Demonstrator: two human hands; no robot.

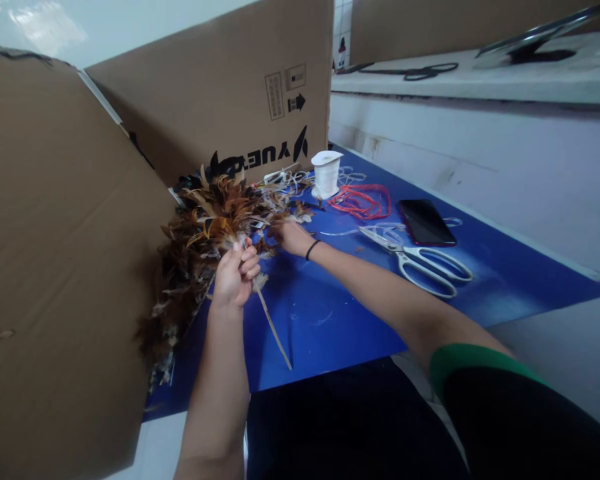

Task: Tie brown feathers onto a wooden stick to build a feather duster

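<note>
My left hand [237, 272] is closed around a thin wooden stick [275, 331] that carries a bundle of brown and black feathers [215, 217] at its upper end. The bare stick slants down toward me below the fist. My right hand [290, 237], with a black band on the wrist, reaches forward into loose feathers [293, 215] on the blue mat [330, 313]. Its fingers are curled among them, and what they hold is hidden.
Cardboard walls stand at the left [55, 267] and at the back [220, 93]. More feathers [173, 313] are heaped along the left cardboard. On the mat lie white scissors [420, 260], a dark phone [426, 222], red cord [363, 200], a white thread spool [326, 173]. A white ledge [480, 87] rises at the right.
</note>
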